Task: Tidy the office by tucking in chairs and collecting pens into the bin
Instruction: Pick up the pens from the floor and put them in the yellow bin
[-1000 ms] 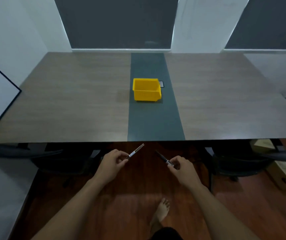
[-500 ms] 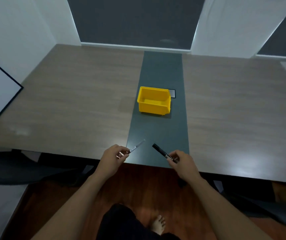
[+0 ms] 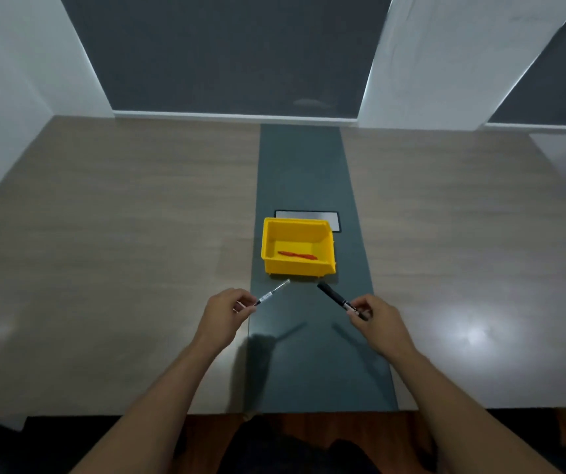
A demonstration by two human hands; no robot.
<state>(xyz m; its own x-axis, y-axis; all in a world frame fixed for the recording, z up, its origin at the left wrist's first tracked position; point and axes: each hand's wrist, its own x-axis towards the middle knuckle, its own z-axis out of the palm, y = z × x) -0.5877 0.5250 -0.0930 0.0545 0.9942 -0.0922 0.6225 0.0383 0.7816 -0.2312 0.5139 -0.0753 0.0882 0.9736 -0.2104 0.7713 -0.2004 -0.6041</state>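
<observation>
Our left hand (image 3: 225,311) pinches a clear pen (image 3: 272,296), its long axis running from the fingers up and right toward the bin (image 3: 298,268). Our right hand (image 3: 375,318) pinches a black pen (image 3: 334,297), angled up-left from its fingers. Both pens' near ends hide in closed fingers above the counter (image 3: 137,234); a red pen (image 3: 297,255) lies crosswise inside the bin.

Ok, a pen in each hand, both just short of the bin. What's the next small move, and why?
Probably reach both hands a little farther forward and drop the pens in. The left hand pinches a clear pen, the right hand a black pen; both tips stop just short of the yellow bin, which already holds a red pen.
</observation>
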